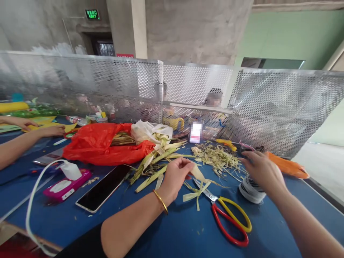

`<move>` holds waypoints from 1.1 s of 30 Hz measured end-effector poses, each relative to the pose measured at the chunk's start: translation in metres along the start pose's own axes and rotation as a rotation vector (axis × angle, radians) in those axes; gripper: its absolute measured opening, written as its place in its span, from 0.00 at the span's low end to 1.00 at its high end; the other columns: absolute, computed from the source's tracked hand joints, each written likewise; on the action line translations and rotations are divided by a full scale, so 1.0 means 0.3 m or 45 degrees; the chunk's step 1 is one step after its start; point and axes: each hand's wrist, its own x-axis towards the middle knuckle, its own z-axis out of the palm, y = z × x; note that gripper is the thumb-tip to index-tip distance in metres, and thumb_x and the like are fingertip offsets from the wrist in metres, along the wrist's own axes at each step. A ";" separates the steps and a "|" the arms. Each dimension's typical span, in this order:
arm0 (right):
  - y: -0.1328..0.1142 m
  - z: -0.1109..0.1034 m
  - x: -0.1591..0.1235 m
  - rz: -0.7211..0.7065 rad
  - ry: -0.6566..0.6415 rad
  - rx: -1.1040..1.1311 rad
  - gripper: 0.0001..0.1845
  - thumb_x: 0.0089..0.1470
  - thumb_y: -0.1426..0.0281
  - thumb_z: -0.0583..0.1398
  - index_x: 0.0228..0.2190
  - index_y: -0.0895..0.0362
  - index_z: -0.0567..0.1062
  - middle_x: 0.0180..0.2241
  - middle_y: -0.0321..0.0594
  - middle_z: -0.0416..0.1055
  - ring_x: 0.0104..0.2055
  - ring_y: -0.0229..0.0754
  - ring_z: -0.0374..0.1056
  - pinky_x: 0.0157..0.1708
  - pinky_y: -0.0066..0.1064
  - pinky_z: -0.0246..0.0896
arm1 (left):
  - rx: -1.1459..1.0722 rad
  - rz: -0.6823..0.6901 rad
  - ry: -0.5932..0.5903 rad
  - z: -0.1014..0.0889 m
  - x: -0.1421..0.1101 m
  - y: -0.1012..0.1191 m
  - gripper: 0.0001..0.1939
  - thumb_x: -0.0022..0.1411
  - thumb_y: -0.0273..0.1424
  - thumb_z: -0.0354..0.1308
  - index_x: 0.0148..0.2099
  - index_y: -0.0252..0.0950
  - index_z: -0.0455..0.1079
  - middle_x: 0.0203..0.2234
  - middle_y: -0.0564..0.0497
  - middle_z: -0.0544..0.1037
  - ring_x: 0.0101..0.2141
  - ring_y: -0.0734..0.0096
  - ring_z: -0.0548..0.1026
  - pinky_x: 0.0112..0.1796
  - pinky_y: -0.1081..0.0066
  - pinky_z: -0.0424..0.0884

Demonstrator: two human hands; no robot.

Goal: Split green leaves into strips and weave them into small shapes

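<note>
My left hand [176,177], with a gold bangle at the wrist, pinches a pale dried corn husk piece [198,172] between thumb and fingertips. Below it lies a knotted husk strip [198,195], beside scissors [212,196] with one red and one yellow handle. My right hand [264,170] is over a coil of grey wire or cord [251,190], fingers apart and holding nothing I can see. Whether it touches the coil I cannot tell. A heap of shredded husk [217,157] lies between my hands, farther back. Whole corn husks [150,161] are piled left of it.
A red plastic bag [91,143], a black-screened phone [103,188] and a magenta power strip [67,184] with a white cable lie at left. Another person's hands [51,130] are at far left. A perforated metal screen [193,86] borders the back; an orange package [288,166] lies right.
</note>
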 end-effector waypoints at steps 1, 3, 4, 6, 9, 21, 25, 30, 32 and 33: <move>-0.036 0.013 -0.026 -0.003 -0.043 0.017 0.16 0.52 0.56 0.58 0.32 0.55 0.78 0.35 0.46 0.76 0.29 0.47 0.72 0.28 0.39 0.65 | 0.051 0.060 -0.018 0.003 -0.007 0.000 0.09 0.50 0.33 0.64 0.29 0.33 0.70 0.22 0.54 0.74 0.22 0.77 0.71 0.24 0.76 0.67; -0.120 0.036 -0.090 -0.124 -0.263 0.268 0.15 0.56 0.58 0.56 0.35 0.53 0.77 0.37 0.43 0.77 0.37 0.46 0.73 0.37 0.38 0.67 | 0.163 0.181 -0.045 0.007 -0.020 0.002 0.09 0.50 0.34 0.64 0.28 0.33 0.71 0.21 0.54 0.74 0.23 0.77 0.70 0.25 0.76 0.66; -0.162 0.048 -0.123 -0.181 -0.393 0.390 0.14 0.56 0.58 0.58 0.38 0.53 0.76 0.39 0.42 0.77 0.41 0.46 0.72 0.40 0.37 0.67 | 0.212 0.237 -0.060 0.009 -0.027 0.003 0.09 0.51 0.34 0.64 0.27 0.34 0.71 0.21 0.54 0.74 0.24 0.76 0.70 0.27 0.76 0.67; -0.228 0.075 -0.179 -0.233 -0.519 0.499 0.14 0.54 0.60 0.61 0.41 0.52 0.74 0.41 0.41 0.76 0.43 0.46 0.71 0.41 0.35 0.66 | 0.285 0.331 -0.086 0.013 -0.040 0.005 0.08 0.51 0.34 0.64 0.27 0.34 0.71 0.22 0.54 0.75 0.25 0.75 0.71 0.29 0.75 0.67; -0.263 0.109 -0.227 -0.215 -0.512 0.528 0.07 0.58 0.63 0.58 0.33 0.53 0.73 0.33 0.37 0.75 0.36 0.42 0.70 0.37 0.32 0.64 | 0.363 0.426 -0.105 0.017 -0.059 0.004 0.08 0.52 0.34 0.64 0.27 0.36 0.71 0.22 0.53 0.76 0.25 0.73 0.72 0.28 0.74 0.68; -0.177 0.087 -0.222 -0.559 -0.029 0.104 0.03 0.60 0.72 0.56 0.33 0.55 0.69 0.31 0.39 0.73 0.34 0.42 0.68 0.39 0.34 0.59 | 0.797 1.401 0.088 -0.018 -0.089 -0.008 0.08 0.55 0.27 0.63 0.32 0.39 0.65 0.27 0.53 0.75 0.33 0.71 0.74 0.39 0.70 0.70; -0.183 0.091 -0.227 -0.588 -0.052 0.112 0.04 0.59 0.73 0.56 0.32 0.55 0.70 0.30 0.39 0.73 0.33 0.41 0.68 0.40 0.34 0.59 | 0.858 1.463 0.123 -0.020 -0.093 -0.011 0.06 0.56 0.26 0.62 0.32 0.40 0.67 0.27 0.52 0.76 0.32 0.71 0.75 0.37 0.70 0.71; -0.190 0.093 -0.230 -0.603 -0.041 0.095 0.04 0.59 0.73 0.55 0.32 0.55 0.70 0.30 0.38 0.74 0.33 0.41 0.68 0.40 0.34 0.58 | 0.933 1.449 0.098 -0.024 -0.087 -0.011 0.06 0.58 0.28 0.60 0.29 0.41 0.69 0.27 0.52 0.77 0.31 0.71 0.75 0.36 0.70 0.71; -0.187 0.094 -0.231 -0.601 -0.041 0.086 0.04 0.59 0.74 0.56 0.32 0.55 0.70 0.30 0.38 0.73 0.34 0.41 0.68 0.41 0.34 0.58 | 0.933 1.485 0.096 -0.025 -0.086 -0.008 0.06 0.57 0.27 0.61 0.29 0.42 0.70 0.27 0.53 0.77 0.32 0.72 0.75 0.36 0.70 0.70; -0.186 0.095 -0.232 -0.601 -0.045 0.084 0.04 0.59 0.74 0.56 0.32 0.55 0.69 0.30 0.38 0.73 0.34 0.41 0.68 0.41 0.34 0.58 | 0.929 1.509 0.104 -0.025 -0.087 -0.006 0.06 0.57 0.26 0.61 0.30 0.42 0.69 0.27 0.53 0.77 0.32 0.72 0.75 0.36 0.70 0.70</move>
